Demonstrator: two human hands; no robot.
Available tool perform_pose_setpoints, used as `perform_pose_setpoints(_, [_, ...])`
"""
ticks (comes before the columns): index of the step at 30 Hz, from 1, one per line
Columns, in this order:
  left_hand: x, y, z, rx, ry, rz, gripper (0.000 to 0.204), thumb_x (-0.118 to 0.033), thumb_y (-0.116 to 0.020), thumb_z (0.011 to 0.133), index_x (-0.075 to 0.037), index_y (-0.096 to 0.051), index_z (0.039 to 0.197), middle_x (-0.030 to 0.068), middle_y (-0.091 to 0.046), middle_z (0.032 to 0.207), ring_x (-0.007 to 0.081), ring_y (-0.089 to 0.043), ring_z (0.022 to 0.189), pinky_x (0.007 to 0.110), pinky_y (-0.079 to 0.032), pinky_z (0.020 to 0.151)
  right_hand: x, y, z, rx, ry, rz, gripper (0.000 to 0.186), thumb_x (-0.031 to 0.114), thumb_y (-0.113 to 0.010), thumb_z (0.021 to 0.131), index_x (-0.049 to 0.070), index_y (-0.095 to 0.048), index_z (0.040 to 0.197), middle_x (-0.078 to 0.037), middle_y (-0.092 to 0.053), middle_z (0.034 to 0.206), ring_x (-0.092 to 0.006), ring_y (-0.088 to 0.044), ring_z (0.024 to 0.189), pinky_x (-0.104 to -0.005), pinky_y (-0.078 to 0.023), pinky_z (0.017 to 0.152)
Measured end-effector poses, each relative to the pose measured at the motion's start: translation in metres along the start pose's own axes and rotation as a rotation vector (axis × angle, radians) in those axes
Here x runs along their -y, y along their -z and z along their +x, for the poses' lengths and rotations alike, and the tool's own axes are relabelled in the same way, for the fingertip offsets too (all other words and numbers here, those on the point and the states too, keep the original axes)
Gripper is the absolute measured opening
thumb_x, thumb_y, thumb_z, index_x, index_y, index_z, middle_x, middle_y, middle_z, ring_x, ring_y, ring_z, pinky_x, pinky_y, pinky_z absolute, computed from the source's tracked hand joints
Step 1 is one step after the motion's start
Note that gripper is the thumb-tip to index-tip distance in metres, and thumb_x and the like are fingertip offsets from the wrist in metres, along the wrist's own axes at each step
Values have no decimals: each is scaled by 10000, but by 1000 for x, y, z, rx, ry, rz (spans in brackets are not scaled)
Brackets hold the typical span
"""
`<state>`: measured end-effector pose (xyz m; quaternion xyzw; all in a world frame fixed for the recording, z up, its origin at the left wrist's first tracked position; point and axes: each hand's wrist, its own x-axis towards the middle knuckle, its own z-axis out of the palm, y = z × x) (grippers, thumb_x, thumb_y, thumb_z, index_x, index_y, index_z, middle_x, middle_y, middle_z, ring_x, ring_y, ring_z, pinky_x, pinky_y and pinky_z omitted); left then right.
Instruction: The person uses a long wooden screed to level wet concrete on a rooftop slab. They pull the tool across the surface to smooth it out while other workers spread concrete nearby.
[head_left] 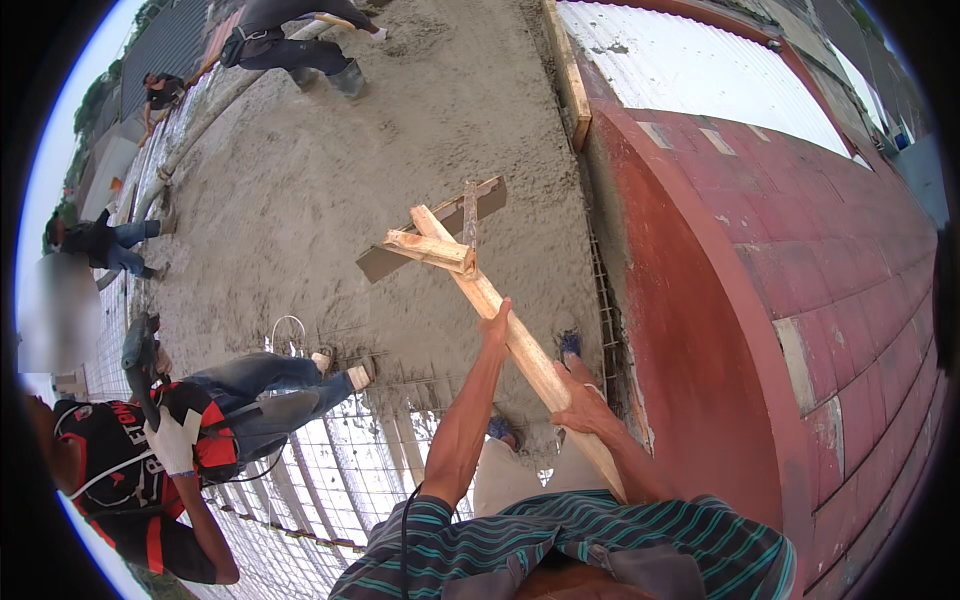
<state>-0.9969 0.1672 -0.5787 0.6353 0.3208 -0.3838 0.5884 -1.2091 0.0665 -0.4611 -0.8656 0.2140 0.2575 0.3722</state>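
Note:
My left hand (496, 325) is closed round the upper part of a long wooden handle, arm stretched forward. Lower down, nearer my body, my right hand (586, 402) grips the same handle. The handle belongs to a homemade wooden concrete rake (536, 368). At its far end a flat board (490, 203) is set crosswise, braced by short wood pieces (430, 249). The board rests on or just over the wet grey concrete (300, 190); which of the two I cannot tell. My dark shoes (570, 343) stand at the concrete's near edge.
A person at left holds a green power tool (137, 345) with a white-gloved hand (170, 443). Steel mesh (310, 470) covers the near left. Another person in boots (347, 80) works ahead, near a thick hose (215, 118). A red wall (690, 330) runs along my right.

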Motion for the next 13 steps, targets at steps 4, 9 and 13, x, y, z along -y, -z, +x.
perform_pose_setpoints(4, [11, -20, 32, -175, -155, -31, 781, -395, -825, 809, 139, -520, 1290, 242, -619, 1191, 322, -635, 1037, 473, -512, 879, 1, 44, 19, 205, -120, 96, 1060, 231, -733, 680, 216, -197, 1595, -345, -607, 1165, -504, -605, 1106, -510, -486, 966])
perform_pose_setpoints(9, [-14, -48, 48, -217, -251, -2, 595, -350, -810, 839, 133, -621, 1129, 158, -659, 1016, 242, -633, 881, 430, -511, 754, -9, 79, 46, 213, -118, 77, 1096, 248, -727, 705, 228, -105, 1606, -365, -559, 1221, -485, -599, 1140, -511, -482, 953])
perform_pose_setpoints(13, [-46, -74, 54, -195, -302, -63, 576, -343, -809, 848, 133, -626, 1115, 137, -658, 992, 217, -617, 838, 395, -498, 729, -31, 103, 40, 324, -219, 109, 1108, 296, -729, 738, 212, -47, 1607, -370, -484, 1352, -480, -558, 1221, -525, -458, 993])
